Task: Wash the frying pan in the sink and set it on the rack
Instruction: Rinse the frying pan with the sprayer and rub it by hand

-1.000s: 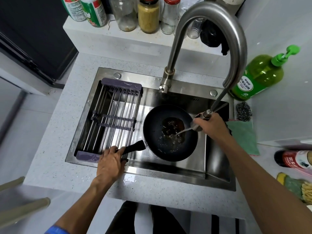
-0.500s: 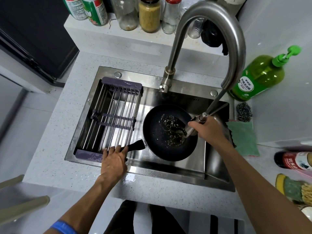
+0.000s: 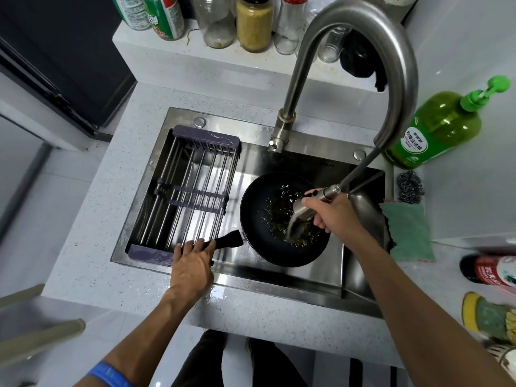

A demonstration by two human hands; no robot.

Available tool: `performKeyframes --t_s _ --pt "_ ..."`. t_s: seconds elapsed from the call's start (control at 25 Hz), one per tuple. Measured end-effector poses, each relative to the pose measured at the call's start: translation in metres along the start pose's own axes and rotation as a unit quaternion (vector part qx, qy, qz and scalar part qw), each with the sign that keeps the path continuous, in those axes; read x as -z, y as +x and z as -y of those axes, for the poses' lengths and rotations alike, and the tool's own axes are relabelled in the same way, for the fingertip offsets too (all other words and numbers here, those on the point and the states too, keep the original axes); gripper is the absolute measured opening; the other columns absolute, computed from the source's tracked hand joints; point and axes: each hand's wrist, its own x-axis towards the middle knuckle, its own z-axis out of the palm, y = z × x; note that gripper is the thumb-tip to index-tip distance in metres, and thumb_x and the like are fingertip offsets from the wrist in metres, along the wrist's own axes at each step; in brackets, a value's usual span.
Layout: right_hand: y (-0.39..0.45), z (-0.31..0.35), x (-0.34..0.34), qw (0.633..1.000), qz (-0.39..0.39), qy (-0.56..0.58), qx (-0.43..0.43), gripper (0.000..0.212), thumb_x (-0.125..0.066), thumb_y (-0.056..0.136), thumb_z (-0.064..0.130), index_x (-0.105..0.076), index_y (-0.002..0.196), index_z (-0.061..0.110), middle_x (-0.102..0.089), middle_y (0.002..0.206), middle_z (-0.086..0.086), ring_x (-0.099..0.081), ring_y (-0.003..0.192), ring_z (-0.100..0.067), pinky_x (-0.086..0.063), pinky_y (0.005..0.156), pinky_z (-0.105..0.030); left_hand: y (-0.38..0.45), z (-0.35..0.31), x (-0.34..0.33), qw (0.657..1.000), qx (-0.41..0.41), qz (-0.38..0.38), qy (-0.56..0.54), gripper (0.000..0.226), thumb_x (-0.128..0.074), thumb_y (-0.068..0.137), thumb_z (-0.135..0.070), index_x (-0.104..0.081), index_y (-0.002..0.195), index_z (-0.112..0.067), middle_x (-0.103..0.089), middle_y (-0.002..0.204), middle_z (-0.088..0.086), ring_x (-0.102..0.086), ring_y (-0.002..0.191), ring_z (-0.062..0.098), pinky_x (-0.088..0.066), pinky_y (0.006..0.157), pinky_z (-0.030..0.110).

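Now that the right hand [image 3: 335, 216], curled round the pull-out steel sprayer head [image 3: 303, 212], has dropped low over the round black frying pan [image 3: 282, 219], rinsing continues while the left hand [image 3: 192, 263] grips its handle.

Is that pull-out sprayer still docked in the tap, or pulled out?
Pulled out. The right hand holds the spray head low over the frying pan, and its hose runs back up to the faucet spout.

A round black frying pan [image 3: 282, 219] sits in the stainless steel sink [image 3: 279, 277]; the left hand [image 3: 192, 263] grips its handle at eight o'clock; the right hand [image 3: 335, 216] holds the pulled-out steel spray head [image 3: 303, 212] over it.
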Motion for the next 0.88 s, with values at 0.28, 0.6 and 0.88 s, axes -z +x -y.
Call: performKeyframes --t_s 0.28,0.6,0.88 --pt "0.023 0.024 -0.022 0.991 -0.033 0.130 -0.016 0.015 -0.072 0.090 0.029 -0.072 0.088 0.014 -0.066 0.060 -0.006 -0.058 0.050 -0.012 -0.050 0.049 -0.023 0.001 -0.001 -0.003 1.000 0.006 -0.004 0.003 0.071 -0.050 0.090 -0.020 -0.020 0.154 -0.030 -0.035 0.152 0.000 -0.026 0.141 0.024 -0.012 0.120 0.048" --pt "0.044 0.020 -0.012 0.985 -0.098 0.139 -0.009 0.023 -0.072 0.090 0.028 -0.071 0.109 0.017 -0.065 0.062 -0.004 -0.059 0.052 -0.008 -0.051 0.052 -0.023 0.000 0.001 -0.004 1.000 0.004 -0.003 -0.004 0.073 -0.053 0.090 -0.021 -0.019 0.154 -0.030 -0.032 0.154 0.002 -0.024 0.143 0.026 -0.011 0.120 0.048" --pt "0.048 0.010 0.013 0.988 -0.133 0.072 0.005 0.022 -0.071 0.083 0.023 -0.074 0.105 0.018 -0.069 0.074 -0.009 -0.065 0.066 -0.017 -0.057 0.070 -0.035 0.000 0.001 -0.004 1.000 -0.001 -0.011 -0.003 0.073 -0.053 0.088 -0.020 -0.022 0.153 -0.030 -0.035 0.152 0.001 -0.027 0.141 0.026 -0.012 0.120 0.047"
